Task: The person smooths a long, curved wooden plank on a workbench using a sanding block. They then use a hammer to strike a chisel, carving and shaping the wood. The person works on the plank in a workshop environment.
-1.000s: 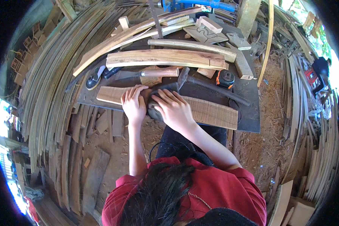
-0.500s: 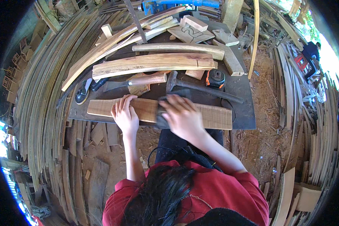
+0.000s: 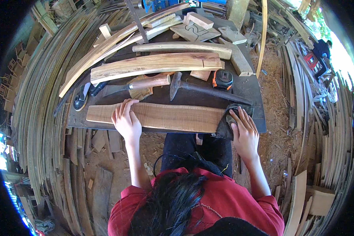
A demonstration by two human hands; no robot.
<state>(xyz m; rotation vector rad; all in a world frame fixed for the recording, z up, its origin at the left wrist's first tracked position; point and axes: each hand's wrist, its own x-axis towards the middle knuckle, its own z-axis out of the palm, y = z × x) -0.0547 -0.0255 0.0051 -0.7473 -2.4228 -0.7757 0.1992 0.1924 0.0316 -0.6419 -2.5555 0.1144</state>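
A flat wooden plank (image 3: 165,117) lies along the near edge of a dark workbench (image 3: 251,88). My left hand (image 3: 126,120) presses flat on the plank's left part, fingers spread. My right hand (image 3: 244,131) presses a dark piece of sanding cloth (image 3: 227,122) against the plank's right end. A hammer (image 3: 200,87) with a dark handle lies just behind the plank, and a hatchet with a wooden handle (image 3: 141,84) lies to its left.
An orange and black tape measure (image 3: 223,78) sits behind the hammer. Long curved wooden pieces (image 3: 157,65) lie further back with offcut blocks (image 3: 198,19). Stacks of bent wooden slats (image 3: 39,102) ring the bench on the left and the right (image 3: 322,118). Another person (image 3: 321,49) is far right.
My right hand with the dark cloth has slid from the plank's middle to its right end. My left hand has stayed pressed on the left part.
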